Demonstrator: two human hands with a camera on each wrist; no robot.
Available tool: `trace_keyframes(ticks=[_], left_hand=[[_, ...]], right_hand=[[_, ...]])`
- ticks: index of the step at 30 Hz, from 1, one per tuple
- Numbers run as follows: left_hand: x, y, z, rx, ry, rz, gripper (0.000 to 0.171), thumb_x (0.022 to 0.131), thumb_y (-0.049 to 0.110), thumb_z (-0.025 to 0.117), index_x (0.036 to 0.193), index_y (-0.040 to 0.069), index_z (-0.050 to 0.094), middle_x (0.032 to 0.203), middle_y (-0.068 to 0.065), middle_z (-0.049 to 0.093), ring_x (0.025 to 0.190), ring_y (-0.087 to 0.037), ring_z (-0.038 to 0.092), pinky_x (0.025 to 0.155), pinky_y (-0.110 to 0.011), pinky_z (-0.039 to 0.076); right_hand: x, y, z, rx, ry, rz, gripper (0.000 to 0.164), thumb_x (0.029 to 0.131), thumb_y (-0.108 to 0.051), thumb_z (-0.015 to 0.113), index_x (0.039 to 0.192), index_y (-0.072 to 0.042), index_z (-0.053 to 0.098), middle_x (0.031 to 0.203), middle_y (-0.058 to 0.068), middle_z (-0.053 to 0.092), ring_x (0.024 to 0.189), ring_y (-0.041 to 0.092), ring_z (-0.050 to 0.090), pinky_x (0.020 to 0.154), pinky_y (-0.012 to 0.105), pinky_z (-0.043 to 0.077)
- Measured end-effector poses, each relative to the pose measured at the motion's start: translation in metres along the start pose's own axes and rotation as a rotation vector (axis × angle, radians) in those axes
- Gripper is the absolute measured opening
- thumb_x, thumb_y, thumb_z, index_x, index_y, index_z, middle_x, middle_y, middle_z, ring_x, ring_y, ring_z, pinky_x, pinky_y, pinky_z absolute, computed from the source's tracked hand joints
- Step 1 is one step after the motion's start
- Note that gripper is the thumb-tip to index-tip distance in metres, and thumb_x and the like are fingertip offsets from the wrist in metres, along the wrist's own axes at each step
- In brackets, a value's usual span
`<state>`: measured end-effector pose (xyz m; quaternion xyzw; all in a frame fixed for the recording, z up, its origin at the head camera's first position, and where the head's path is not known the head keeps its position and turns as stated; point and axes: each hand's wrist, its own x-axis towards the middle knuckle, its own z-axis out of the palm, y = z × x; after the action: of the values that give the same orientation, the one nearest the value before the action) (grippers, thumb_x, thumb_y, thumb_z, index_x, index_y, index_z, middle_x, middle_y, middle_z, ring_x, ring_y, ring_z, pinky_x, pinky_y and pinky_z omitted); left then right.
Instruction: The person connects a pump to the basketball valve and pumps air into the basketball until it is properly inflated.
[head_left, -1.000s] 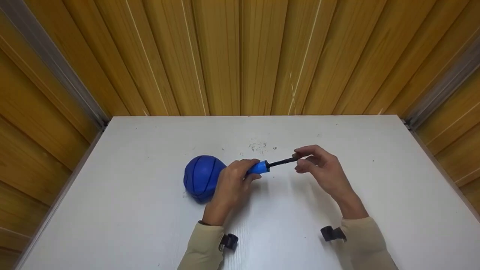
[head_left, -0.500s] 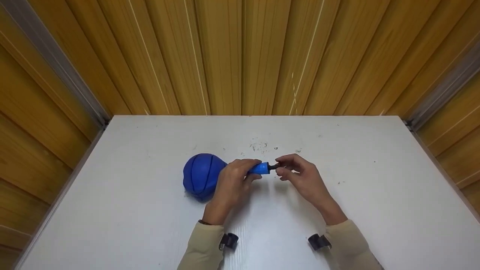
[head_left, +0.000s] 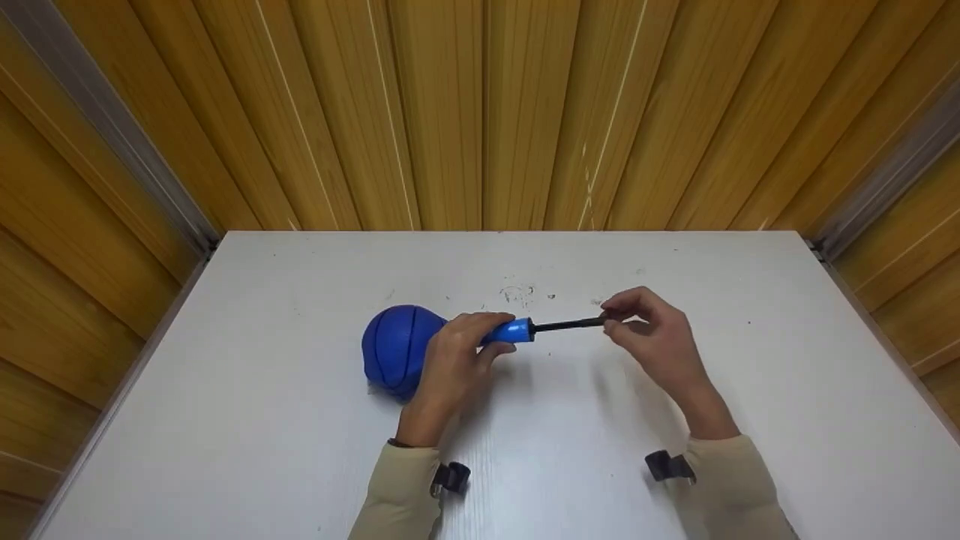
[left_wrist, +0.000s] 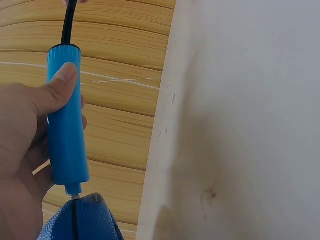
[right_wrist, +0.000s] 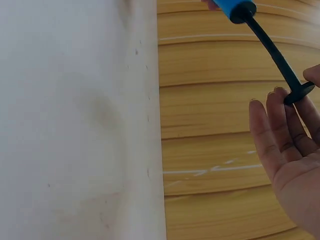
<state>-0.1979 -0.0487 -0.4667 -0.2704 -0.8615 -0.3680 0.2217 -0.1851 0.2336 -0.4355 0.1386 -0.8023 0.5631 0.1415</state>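
Note:
A blue hand pump points its nozzle into a dented, partly deflated blue ball with black seams. My left hand grips the pump's barrel, thumb along its side in the left wrist view. The black plunger rod is drawn well out of the barrel toward the right. At its end, my right hand pinches the round black handle between thumb and fingers. In the left wrist view a metal needle shows between nozzle and ball.
Both hands work over a white table with dark scuff marks behind the pump. Yellow wood-patterned panels stand along its back and sides. A black camera mount sits on each sleeve.
My right hand pushed the plunger left into the barrel, then drew it back out to the right. The left hand, pump and ball have shifted slightly left.

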Motion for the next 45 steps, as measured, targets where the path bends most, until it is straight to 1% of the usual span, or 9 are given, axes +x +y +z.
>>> trace_keyframes(ticks=[3, 6, 12, 17, 21, 27, 32, 40, 45], left_hand=[[0.0, 0.001, 0.0, 0.005, 0.001, -0.004, 0.037, 0.09, 0.014, 0.086, 0.126, 0.008, 0.076, 0.119, -0.008, 0.078, 0.108, -0.027, 0.073, 0.098, -0.04, 0.058], [0.0, 0.001, 0.001, 0.005, 0.003, -0.002, 0.037, 0.09, 0.014, 0.085, 0.126, 0.007, 0.076, 0.119, -0.008, 0.078, 0.108, -0.026, 0.073, 0.097, -0.04, 0.059], [-0.001, 0.001, 0.001, 0.005, 0.027, 0.01, 0.037, 0.089, 0.012, 0.086, 0.124, 0.006, 0.077, 0.117, -0.007, 0.078, 0.107, -0.025, 0.073, 0.096, -0.04, 0.059], [0.0, 0.002, 0.003, 0.029, 0.062, 0.046, 0.035, 0.088, 0.01, 0.087, 0.122, 0.005, 0.077, 0.116, -0.007, 0.078, 0.105, -0.025, 0.073, 0.094, -0.04, 0.06], [0.0, 0.004, 0.004, 0.045, 0.077, 0.06, 0.035, 0.088, 0.011, 0.087, 0.121, 0.005, 0.078, 0.115, -0.007, 0.079, 0.104, -0.025, 0.073, 0.092, -0.04, 0.06], [0.001, 0.007, 0.008, 0.053, 0.061, 0.08, 0.035, 0.087, 0.011, 0.088, 0.12, 0.005, 0.078, 0.113, -0.007, 0.079, 0.102, -0.025, 0.073, 0.092, -0.04, 0.06], [0.001, 0.007, 0.011, 0.058, 0.052, 0.093, 0.036, 0.086, 0.012, 0.088, 0.12, 0.005, 0.078, 0.112, -0.008, 0.079, 0.101, -0.026, 0.074, 0.091, -0.041, 0.06], [0.001, 0.002, 0.011, 0.047, 0.031, 0.067, 0.036, 0.085, 0.014, 0.089, 0.119, 0.008, 0.079, 0.112, -0.006, 0.079, 0.101, -0.025, 0.074, 0.091, -0.041, 0.06], [0.0, 0.001, 0.007, 0.046, 0.042, 0.032, 0.036, 0.086, 0.014, 0.089, 0.121, 0.009, 0.079, 0.114, -0.005, 0.079, 0.103, -0.025, 0.074, 0.092, -0.042, 0.06]], right_hand=[[0.001, 0.0, -0.014, 0.008, 0.016, 0.015, 0.02, 0.095, 0.008, 0.072, 0.113, 0.001, 0.072, 0.107, 0.012, 0.072, 0.1, 0.02, 0.068, 0.087, 0.023, 0.059], [0.001, 0.001, -0.023, 0.017, -0.021, 0.037, 0.021, 0.098, 0.0, 0.075, 0.119, -0.001, 0.073, 0.111, 0.013, 0.074, 0.102, 0.02, 0.067, 0.09, 0.025, 0.059], [0.0, 0.003, -0.023, 0.033, -0.083, 0.07, 0.03, 0.098, -0.007, 0.078, 0.127, -0.002, 0.073, 0.119, 0.013, 0.074, 0.107, 0.018, 0.067, 0.093, 0.027, 0.058], [0.0, 0.003, -0.005, 0.059, -0.075, 0.074, 0.031, 0.096, -0.003, 0.079, 0.126, 0.002, 0.071, 0.118, 0.013, 0.073, 0.106, 0.02, 0.069, 0.091, 0.028, 0.059], [-0.003, 0.003, 0.016, 0.059, -0.066, 0.066, 0.029, 0.096, -0.003, 0.078, 0.124, -0.003, 0.072, 0.114, 0.01, 0.074, 0.101, 0.023, 0.07, 0.089, 0.028, 0.06], [-0.009, 0.005, 0.043, 0.084, -0.047, 0.042, 0.026, 0.096, -0.003, 0.078, 0.122, -0.008, 0.074, 0.111, 0.006, 0.074, 0.096, 0.025, 0.069, 0.084, 0.028, 0.061], [-0.011, 0.006, 0.055, 0.079, -0.068, 0.038, 0.026, 0.098, -0.009, 0.078, 0.123, -0.009, 0.073, 0.112, 0.004, 0.074, 0.098, 0.022, 0.069, 0.082, 0.028, 0.06], [-0.009, 0.005, 0.042, 0.012, -0.091, 0.013, 0.027, 0.094, -0.003, 0.082, 0.119, -0.007, 0.073, 0.109, 0.002, 0.074, 0.101, 0.021, 0.068, 0.086, 0.028, 0.059], [-0.005, 0.004, 0.021, -0.042, -0.041, -0.013, 0.027, 0.092, 0.008, 0.078, 0.116, -0.004, 0.072, 0.108, 0.004, 0.072, 0.1, 0.02, 0.067, 0.086, 0.024, 0.059]])
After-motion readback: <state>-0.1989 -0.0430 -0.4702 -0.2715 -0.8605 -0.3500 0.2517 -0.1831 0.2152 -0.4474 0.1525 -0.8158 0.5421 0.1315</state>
